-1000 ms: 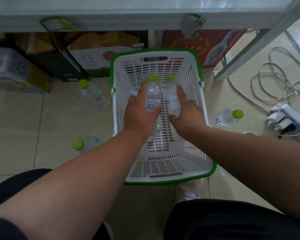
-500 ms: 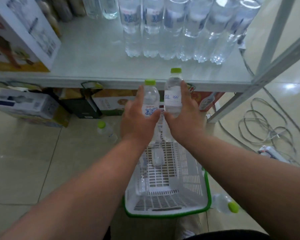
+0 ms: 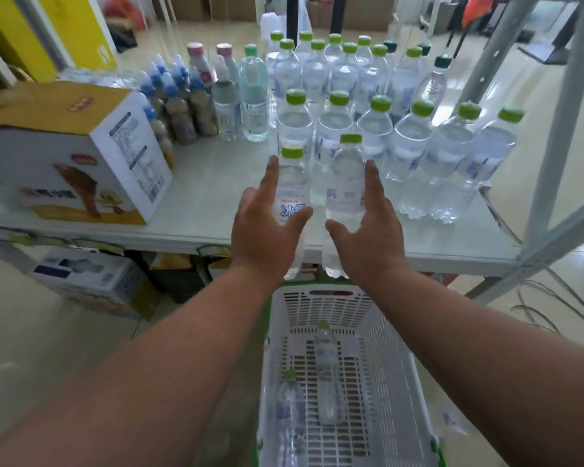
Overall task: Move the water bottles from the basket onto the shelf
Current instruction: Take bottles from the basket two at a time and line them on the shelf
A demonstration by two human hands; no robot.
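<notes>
My left hand (image 3: 267,227) grips a clear water bottle (image 3: 292,183) with a green cap, held upright over the front edge of the shelf (image 3: 196,203). Beside it my right hand (image 3: 368,230) grips a second green-capped bottle (image 3: 346,183), also upright. Both bottle bases hang just below the shelf's front edge, above the basket. The white basket (image 3: 402,358) with a green rim stands on the floor below my arms. Two more bottles lie in it, one in the middle (image 3: 327,375) and one at the left (image 3: 289,409).
Rows of green-capped water bottles (image 3: 415,139) fill the shelf's right and back. Other drink bottles (image 3: 189,96) stand at the back left, and a white and yellow carton (image 3: 68,153) sits at the left. Grey shelf posts (image 3: 553,136) rise at the right. Boxes (image 3: 91,278) sit under the shelf.
Both hands have lifted the two bottles out of the basket and up to the shelf's front edge. The view has tilted up from the floor to the shelf top.
</notes>
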